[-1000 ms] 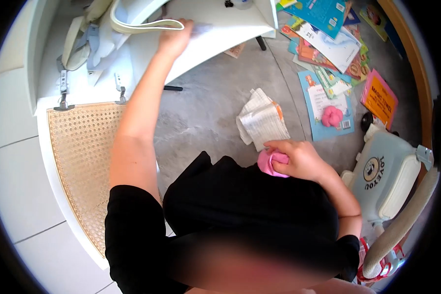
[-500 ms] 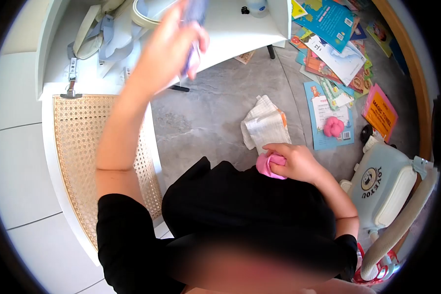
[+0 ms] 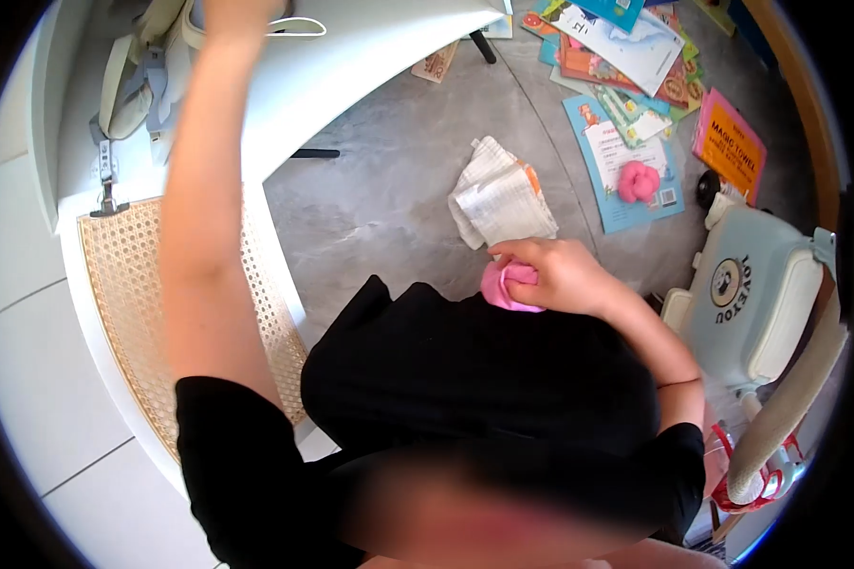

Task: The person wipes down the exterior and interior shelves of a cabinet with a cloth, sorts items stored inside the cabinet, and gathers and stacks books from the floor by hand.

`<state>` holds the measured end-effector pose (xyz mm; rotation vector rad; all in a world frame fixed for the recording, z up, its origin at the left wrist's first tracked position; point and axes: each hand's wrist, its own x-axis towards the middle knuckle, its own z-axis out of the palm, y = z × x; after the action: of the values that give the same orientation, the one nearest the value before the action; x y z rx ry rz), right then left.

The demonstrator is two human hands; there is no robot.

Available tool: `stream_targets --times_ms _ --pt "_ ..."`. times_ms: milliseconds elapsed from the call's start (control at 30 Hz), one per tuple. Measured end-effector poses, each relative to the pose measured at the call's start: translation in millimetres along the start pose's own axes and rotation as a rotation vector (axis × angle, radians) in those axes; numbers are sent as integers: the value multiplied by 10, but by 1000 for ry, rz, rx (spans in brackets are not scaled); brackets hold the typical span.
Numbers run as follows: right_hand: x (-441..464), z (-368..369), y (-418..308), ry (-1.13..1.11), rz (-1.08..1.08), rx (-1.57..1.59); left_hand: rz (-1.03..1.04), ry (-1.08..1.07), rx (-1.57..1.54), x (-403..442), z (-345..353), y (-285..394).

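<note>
My right hand is closed on a crumpled pink cloth, held against the black clothing over my lap. Just beyond it, a white cloth with an orange patch lies on the grey floor. My left arm stretches up to the top edge, where my left hand is partly cut off over an open pale bag on the white shelf. Its fingers are out of sight, so whatever they hold cannot be made out. A pink knotted bundle rests on a light blue booklet.
Several books are scattered at the upper right, near an orange and pink packet. A light blue case with a dog picture stands at right. On the left is a woven cane panel with a white frame. A black leg sticks out below the shelf.
My left hand has moved up and left to the bag; the blue-grey thing it held is no longer visible. My right hand still grips the pink cloth. The view has shifted slightly.
</note>
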<state>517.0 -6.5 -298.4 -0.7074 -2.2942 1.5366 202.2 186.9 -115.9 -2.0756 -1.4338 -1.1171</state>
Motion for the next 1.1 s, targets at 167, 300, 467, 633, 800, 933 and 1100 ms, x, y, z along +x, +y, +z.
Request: stream_targets --times_ms 167,300,467,633,800,933,1100 --pt "8 -10 70 -36 37 -40 590 -533 12 -1278 5 64" --pt "103 -8 73 -35 26 -31 -197 -798 308 -1583 118 -618" --pt "213 -36 117 15 43 5 -401 -545 390 -1816 270 -2098" --pt "178 -27 262 22 90 8 -860 -558 492 -1632 450 -2768" --pt "141 -67 322 -21 173 -6 -1044 -569 581 -1476 604 -2760" --pt "131 -61 361 -31 190 11 -1055 -578 727 -1367 604 -2558" --pt "174 -42 366 -18 185 25 -1034 -686 577 -1394 474 -2472"
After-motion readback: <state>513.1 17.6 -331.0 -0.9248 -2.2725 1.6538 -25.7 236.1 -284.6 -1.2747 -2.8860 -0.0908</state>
